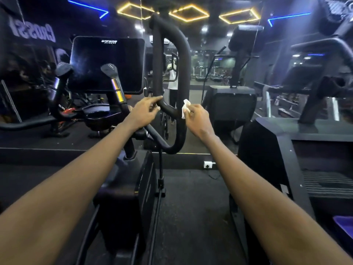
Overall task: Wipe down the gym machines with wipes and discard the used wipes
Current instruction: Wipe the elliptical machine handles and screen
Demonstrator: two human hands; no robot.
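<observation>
Against handle (186, 60): wipe (185, 109) within right hand (198, 119)

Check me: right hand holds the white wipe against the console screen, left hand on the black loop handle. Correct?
One thing is off. The head view shows the right hand holding the white wipe against the black loop handle, not the console screen, which stands to the left with neither hand on it. The left hand is on the handle, as you said.

Gap inside handle loop (186, 73) open, centre; left hand (145, 111) and right hand (198, 119) with wipe (185, 109) crowd its lower bend. Console screen (107, 64) blocks upper left. Floor aisle (191, 217) free, lower centre; black machine housing (267, 155) walls right.
</observation>
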